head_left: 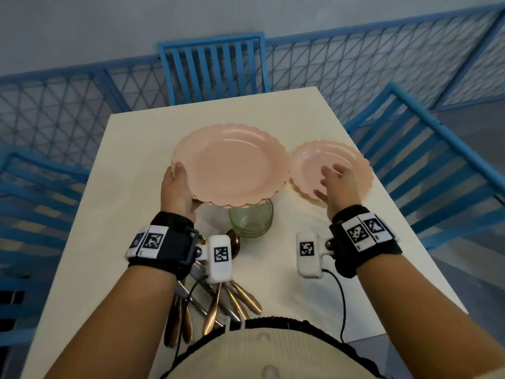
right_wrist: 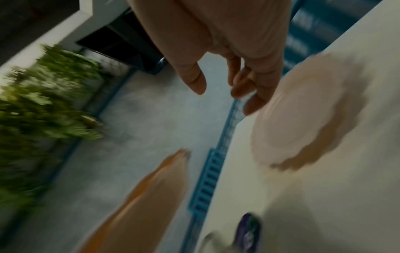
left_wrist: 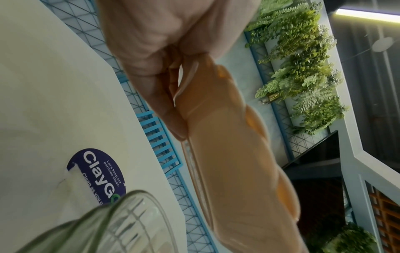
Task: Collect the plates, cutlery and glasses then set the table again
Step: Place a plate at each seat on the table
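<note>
My left hand (head_left: pixel 177 187) grips the left rim of a stack of large pink scalloped plates (head_left: pixel 232 165), held up above the table; its thumb lies on top and its fingers underneath (left_wrist: pixel 173 109). A stack of smaller pink scalloped plates (head_left: pixel 352 160) lies on the table to the right. My right hand (head_left: pixel 332 184) hovers over that small stack (right_wrist: pixel 303 119) with fingers spread, holding nothing. Stacked green ribbed glasses (head_left: pixel 251 220) stand just under the big plates' near edge. A pile of gold and silver cutlery (head_left: pixel 218 299) lies near my body.
The cream table (head_left: pixel 131 187) bears a blue oval sticker (left_wrist: pixel 97 174). Blue slatted chairs stand at the far end (head_left: pixel 210 67), on the right (head_left: pixel 426 165) and on the left (head_left: pixel 35 203). A blue mesh fence runs behind. A black cable (head_left: pixel 341 302) trails from my right wrist.
</note>
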`<state>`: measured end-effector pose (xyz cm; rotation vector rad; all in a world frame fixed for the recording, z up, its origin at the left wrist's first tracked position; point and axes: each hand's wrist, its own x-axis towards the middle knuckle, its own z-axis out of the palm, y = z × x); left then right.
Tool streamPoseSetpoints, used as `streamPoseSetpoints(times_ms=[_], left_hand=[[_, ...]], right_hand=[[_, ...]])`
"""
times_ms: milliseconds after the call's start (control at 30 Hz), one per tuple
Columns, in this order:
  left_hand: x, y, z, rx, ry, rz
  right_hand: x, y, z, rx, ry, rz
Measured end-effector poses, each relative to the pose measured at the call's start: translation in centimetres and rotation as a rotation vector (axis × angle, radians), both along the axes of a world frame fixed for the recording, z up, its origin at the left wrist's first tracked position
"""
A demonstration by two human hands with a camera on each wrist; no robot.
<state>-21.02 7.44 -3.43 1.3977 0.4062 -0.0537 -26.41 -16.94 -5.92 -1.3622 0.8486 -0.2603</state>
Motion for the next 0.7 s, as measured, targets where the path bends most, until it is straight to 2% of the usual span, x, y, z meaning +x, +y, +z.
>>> streamPoseSetpoints(times_ms=[133,200,267,333,400,567,700], left_hand=[[-0.6,1.4,0.5,-0.013,-0.021,-0.025],[-0.9,2.7,0.8,0.027,-0.035,-0.022],[-1.0,4.5,0.9,0.189,-0.077,0.001],[-0.8,6.6,0.6,0.437,-0.133,0.018],[-0.4,8.9,0.4,0.547,-0.163,0.047],[0.7,14.1,-0.3,0.544,-0.073,0.175],[1.6,18.5,-1.0,0.458,-0.027,0.350]], right_hand=[[0.2,5.9,3.4,0.203,-0.095,0.322],[0.2,8.1,4.0,0.312,-0.129,0.378],[0.3,9.8,4.1,0.335,-0.162,0.385],[0.5,11.5,4.0,0.263,-0.180,0.419],[0.9,13.3,3.7,0.212,-0.179,0.451],[2.2,18.3,3.4,0.206,-0.162,0.460],[3.2,21.0,2.6,0.145,-0.150,0.424]])
